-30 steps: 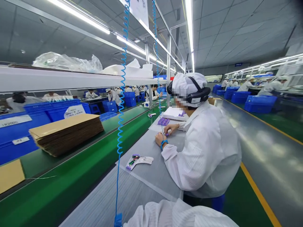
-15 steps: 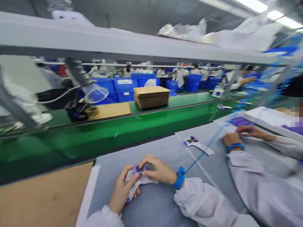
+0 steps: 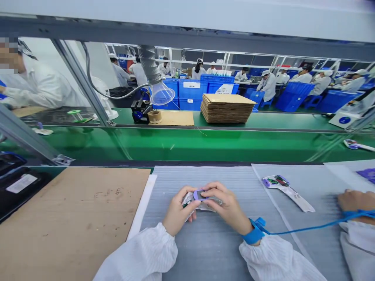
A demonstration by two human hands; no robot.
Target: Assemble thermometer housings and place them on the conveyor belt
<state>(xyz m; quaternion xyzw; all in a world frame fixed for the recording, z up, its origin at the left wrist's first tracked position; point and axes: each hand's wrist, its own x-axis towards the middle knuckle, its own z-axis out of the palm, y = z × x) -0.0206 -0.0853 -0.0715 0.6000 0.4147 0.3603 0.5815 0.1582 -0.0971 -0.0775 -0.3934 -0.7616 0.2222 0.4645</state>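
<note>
In the head view, my left hand (image 3: pixel 180 208) is closed around the left end of a white handheld thermometer housing (image 3: pixel 208 205), with a bit of green circuit board showing by the thumb. A purple display frame (image 3: pixel 198 194) with a dark grey screen sits at the top of the housing. My right hand (image 3: pixel 224 201) pinches this frame, fingers on the screen and thumb at its lower edge. Whether the frame is seated in the housing I cannot tell. A blue wrist strap (image 3: pixel 254 233) with a cord circles my right wrist.
Another opened thermometer half (image 3: pixel 288 191) with exposed boards lies on the grey mat (image 3: pixel 202 249) to the right, near a co-worker's hand (image 3: pixel 356 203). Brown cardboard (image 3: pixel 73 222) covers the left. Beyond runs a green conveyor (image 3: pixel 175 144), with stacked cardboard (image 3: pixel 227 109) and a tape roll (image 3: pixel 154 116) behind.
My view has swung left and levelled, so the scene sits further right. Both hands keep hold of the thermometer parts, with the right fingers still on the display frame.
</note>
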